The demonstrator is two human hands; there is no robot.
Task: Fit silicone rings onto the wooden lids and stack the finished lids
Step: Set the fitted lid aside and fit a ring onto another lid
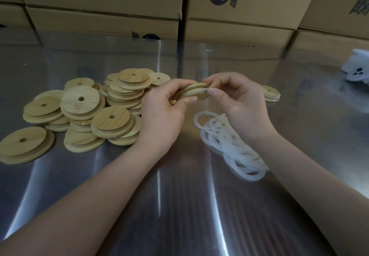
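Forearms [95, 201] converge above the steel table [189, 215]; left hand [161, 113] grips the lid [192, 88] edge-on so right hand [235, 103] can pinch the ring [204, 90] onto its rim.

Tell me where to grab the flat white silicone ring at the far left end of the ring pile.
On the flat white silicone ring, pinch the left arc from above-left: it lies bare on the shiny metal table, while the right side overlaps the other white rings.

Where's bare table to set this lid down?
Bare table lies nearest you, short of the ring pile, and far right, below the finished stack. The left is crowded with loose lids.
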